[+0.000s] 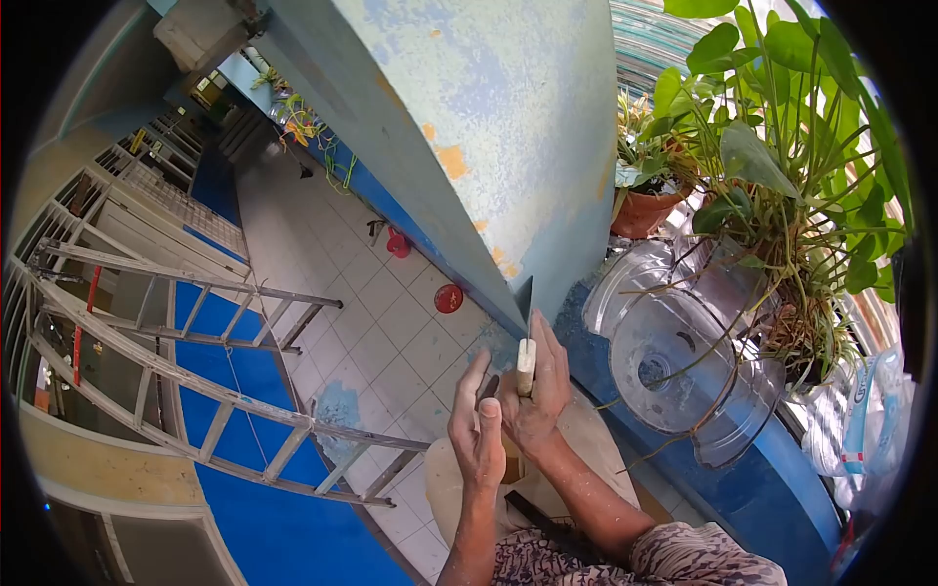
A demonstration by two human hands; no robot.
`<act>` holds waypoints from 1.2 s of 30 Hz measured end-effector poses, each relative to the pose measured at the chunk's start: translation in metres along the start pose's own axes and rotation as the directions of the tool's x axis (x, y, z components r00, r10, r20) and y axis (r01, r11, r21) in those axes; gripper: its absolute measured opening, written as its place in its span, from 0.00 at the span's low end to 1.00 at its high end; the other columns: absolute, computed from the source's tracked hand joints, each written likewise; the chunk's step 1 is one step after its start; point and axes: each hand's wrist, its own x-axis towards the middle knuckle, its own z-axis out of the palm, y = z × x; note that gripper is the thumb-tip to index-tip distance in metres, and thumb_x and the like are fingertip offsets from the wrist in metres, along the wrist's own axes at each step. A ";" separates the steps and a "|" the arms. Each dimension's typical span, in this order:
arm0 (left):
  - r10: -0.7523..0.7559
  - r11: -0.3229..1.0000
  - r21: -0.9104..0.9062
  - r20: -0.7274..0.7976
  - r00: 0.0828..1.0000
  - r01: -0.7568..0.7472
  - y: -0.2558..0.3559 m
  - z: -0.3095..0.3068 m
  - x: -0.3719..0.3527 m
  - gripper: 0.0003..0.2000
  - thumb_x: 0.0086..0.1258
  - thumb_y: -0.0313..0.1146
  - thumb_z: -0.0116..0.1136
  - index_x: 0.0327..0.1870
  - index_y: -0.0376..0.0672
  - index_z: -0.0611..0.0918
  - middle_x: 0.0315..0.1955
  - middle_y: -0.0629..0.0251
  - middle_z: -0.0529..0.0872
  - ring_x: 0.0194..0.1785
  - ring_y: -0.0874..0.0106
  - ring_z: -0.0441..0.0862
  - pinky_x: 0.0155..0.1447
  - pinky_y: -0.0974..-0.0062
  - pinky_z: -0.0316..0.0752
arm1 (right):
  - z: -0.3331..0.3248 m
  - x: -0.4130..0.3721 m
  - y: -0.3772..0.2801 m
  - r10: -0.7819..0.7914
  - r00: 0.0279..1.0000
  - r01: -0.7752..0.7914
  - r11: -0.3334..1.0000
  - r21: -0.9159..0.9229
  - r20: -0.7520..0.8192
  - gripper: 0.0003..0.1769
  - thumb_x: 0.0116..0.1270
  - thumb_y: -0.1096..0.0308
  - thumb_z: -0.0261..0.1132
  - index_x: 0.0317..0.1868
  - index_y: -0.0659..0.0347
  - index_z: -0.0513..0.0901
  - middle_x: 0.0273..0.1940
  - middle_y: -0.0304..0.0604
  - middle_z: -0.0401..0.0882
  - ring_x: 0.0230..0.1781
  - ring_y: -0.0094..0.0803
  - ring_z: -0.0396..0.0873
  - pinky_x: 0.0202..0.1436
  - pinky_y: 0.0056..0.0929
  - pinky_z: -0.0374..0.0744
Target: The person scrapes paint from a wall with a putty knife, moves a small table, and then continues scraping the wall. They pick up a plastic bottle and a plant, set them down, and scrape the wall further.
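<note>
My right hand [543,398] is closed around a scraper, its pale, worn handle [526,367] pointing up. The thin dark blade [530,297] meets the lower edge of a light blue painted pillar [508,117], where paint is patchy and orange-yellow spots show. Just to the left, my left hand [476,430] is raised with the thumb up and fingers curved. A small dark edge shows between its thumb and fingers; what it belongs to is hidden. Below both hands is a pale rounded surface [445,479], partly covered by my arms.
Two wooden ladders [205,410] stand at left on the tiled floor [391,332]. A red round lid [448,298] lies on the tiles. At right, a clear plastic container [655,361], a terracotta pot [640,213] and leafy plants [772,166] crowd the blue ledge [743,479].
</note>
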 end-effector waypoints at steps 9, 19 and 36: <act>0.269 0.838 0.478 0.061 0.961 -0.265 -0.008 0.051 0.044 0.19 0.78 0.42 0.68 0.40 0.29 0.85 0.25 0.50 0.87 0.29 0.66 0.87 0.36 0.65 0.79 | 0.011 0.005 0.024 0.046 0.999 -0.045 0.995 -0.087 0.009 0.33 0.72 0.70 0.65 0.74 0.75 0.73 0.71 0.65 0.78 0.61 0.52 0.85 0.54 0.40 0.80; 0.390 0.797 0.507 -0.015 0.921 -0.329 -0.014 0.048 0.038 0.21 0.78 0.39 0.68 0.30 0.27 0.82 0.20 0.48 0.84 0.25 0.65 0.86 0.30 0.63 0.75 | 0.009 -0.006 0.026 0.041 0.999 -0.040 0.997 -0.064 0.013 0.33 0.70 0.72 0.66 0.73 0.80 0.72 0.64 0.64 0.83 0.54 0.47 0.89 0.49 0.40 0.79; 0.293 0.779 0.563 0.062 0.954 -0.276 -0.041 0.051 0.035 0.15 0.76 0.33 0.69 0.31 0.30 0.85 0.20 0.54 0.85 0.22 0.64 0.83 0.29 0.65 0.75 | 0.005 -0.021 0.050 0.079 0.996 -0.081 0.995 -0.059 -0.034 0.19 0.72 0.71 0.64 0.60 0.72 0.82 0.53 0.59 0.85 0.49 0.56 0.83 0.52 0.45 0.81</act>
